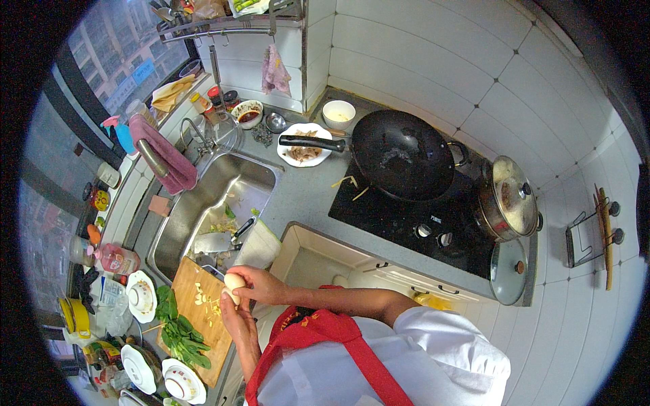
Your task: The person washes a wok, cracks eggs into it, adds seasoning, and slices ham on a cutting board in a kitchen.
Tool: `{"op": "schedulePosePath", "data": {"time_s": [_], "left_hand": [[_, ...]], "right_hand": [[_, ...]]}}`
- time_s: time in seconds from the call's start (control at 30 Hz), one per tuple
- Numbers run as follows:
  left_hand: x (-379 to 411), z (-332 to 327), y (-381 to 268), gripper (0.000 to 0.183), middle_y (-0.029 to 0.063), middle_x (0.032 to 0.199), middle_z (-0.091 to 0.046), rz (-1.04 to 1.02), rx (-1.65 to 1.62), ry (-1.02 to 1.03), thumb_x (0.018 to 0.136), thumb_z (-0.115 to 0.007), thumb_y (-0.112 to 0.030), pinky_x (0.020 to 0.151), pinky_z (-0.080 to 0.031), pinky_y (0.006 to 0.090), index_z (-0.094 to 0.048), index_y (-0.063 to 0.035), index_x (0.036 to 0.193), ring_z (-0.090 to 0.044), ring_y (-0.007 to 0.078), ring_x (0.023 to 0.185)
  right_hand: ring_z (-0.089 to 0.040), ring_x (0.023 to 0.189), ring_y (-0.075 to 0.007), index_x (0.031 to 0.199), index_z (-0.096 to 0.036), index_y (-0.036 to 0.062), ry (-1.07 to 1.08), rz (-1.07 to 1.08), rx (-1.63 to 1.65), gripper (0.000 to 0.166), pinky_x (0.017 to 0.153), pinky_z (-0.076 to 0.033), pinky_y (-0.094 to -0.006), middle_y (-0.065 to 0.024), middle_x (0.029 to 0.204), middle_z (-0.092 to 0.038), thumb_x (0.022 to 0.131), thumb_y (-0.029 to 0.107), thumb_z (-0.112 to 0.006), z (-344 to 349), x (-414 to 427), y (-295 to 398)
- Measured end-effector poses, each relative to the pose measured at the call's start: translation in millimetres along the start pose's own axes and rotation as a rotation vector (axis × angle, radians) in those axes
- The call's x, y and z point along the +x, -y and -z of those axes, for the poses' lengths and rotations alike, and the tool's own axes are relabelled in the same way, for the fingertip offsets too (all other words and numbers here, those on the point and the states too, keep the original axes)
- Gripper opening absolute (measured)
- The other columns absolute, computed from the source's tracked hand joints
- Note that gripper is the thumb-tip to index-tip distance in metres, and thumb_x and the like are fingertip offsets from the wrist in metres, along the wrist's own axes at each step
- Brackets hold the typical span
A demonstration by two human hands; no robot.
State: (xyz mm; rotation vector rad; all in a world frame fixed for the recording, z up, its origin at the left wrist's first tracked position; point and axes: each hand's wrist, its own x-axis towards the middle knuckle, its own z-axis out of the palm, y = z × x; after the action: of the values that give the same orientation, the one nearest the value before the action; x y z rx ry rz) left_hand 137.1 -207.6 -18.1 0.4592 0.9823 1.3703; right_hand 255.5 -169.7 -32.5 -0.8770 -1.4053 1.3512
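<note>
My right hand (261, 285) grips a pale brown egg (234, 280) between thumb and fingers. Just below it, my left hand (237, 320) holds a second egg (231, 295). The two eggs touch or nearly touch; the fingers partly cover both. Both hands are above the right edge of a wooden cutting board (219, 363). On that board lie pale yellow chopped pieces (205, 304), perhaps garlic or ginger, and a bunch of leafy greens (183, 337).
Beyond the board is a steel sink (175, 228) with scraps and a cleaver (213, 242). A black wok (406, 157) and a lidded steel pot (508, 203) stand on the hob. Near the wok handle are a plate of sliced food (304, 152) and a white bowl (338, 114).
</note>
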Motion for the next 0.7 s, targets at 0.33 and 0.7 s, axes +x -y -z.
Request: {"op": "schedulePosePath", "data": {"time_s": [0.33,0.7], "left_hand": [[4.7,7.1,0.9,0.029,0.0137,0.105,-0.052,0.019,-0.030,0.013,0.090,-0.045,-0.021,0.083,-0.047,0.0316,-0.044,0.0022,0.107,-0.054,0.0200,0.096],[0.3,-2.2,-2.2,0.029,0.0140,0.106,-0.053,0.007,-0.043,-0.012,0.090,-0.045,-0.022,0.084,-0.047,0.0319,-0.045,0.0017,0.107,-0.055,0.0200,0.096]], "right_hand": [[-0.049,0.099,-0.0149,0.119,-0.038,-0.0017,0.009,-0.015,-0.006,0.047,0.085,-0.040,-0.0270,-0.0092,0.107,-0.049,0.076,0.003,-0.058,0.5,1.8,0.9],[-0.049,0.098,-0.0150,0.118,-0.038,-0.0015,0.013,0.001,-0.017,0.046,0.084,-0.041,-0.0270,-0.0092,0.106,-0.050,0.077,0.005,-0.057,2.5,1.3,4.6]]}}
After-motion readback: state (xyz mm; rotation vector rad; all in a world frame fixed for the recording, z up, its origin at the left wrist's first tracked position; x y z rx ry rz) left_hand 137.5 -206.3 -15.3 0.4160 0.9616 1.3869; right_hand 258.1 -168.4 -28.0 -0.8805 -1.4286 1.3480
